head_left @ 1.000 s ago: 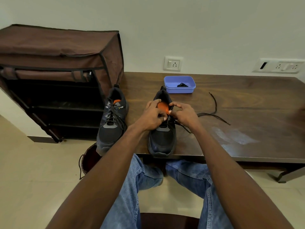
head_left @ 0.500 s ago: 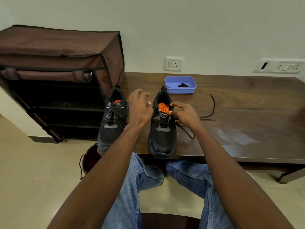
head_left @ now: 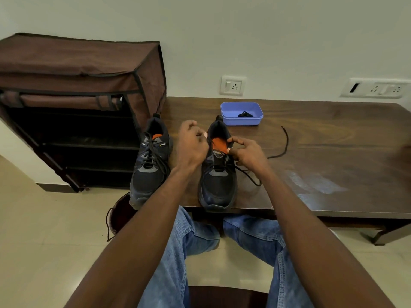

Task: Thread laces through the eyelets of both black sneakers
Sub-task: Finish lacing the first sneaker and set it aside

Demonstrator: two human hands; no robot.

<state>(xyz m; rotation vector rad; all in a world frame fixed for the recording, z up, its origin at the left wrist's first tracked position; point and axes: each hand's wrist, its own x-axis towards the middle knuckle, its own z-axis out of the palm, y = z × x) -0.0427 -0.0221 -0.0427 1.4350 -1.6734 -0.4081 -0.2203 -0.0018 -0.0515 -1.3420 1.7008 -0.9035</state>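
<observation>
Two black sneakers with orange tongues stand at the table's front edge. The left sneaker (head_left: pixel 151 167) is laced. My left hand (head_left: pixel 191 147) hovers beside the right sneaker (head_left: pixel 219 181), its fingers curled and pinching the black lace at the left side of the collar. My right hand (head_left: pixel 248 153) pinches the upper right eyelet edge next to the orange tongue (head_left: pixel 219 144). The loose part of the lace (head_left: pixel 285 145) trails right across the table (head_left: pixel 322 138), with a loop by the sneaker's right side.
A blue tray (head_left: pixel 224 107) behind the right sneaker holds another black lace (head_left: pixel 244 114). A brown fabric shoe rack (head_left: pixel 77 103) stands left of the table. A brown stool with a cord sits below the left sneaker. My knees are under the table edge.
My left hand lifted off the tongue, swung up and left, and now curls back beside the collar. The loose lace on the table has drawn in toward the sneaker. My right hand stayed put.
</observation>
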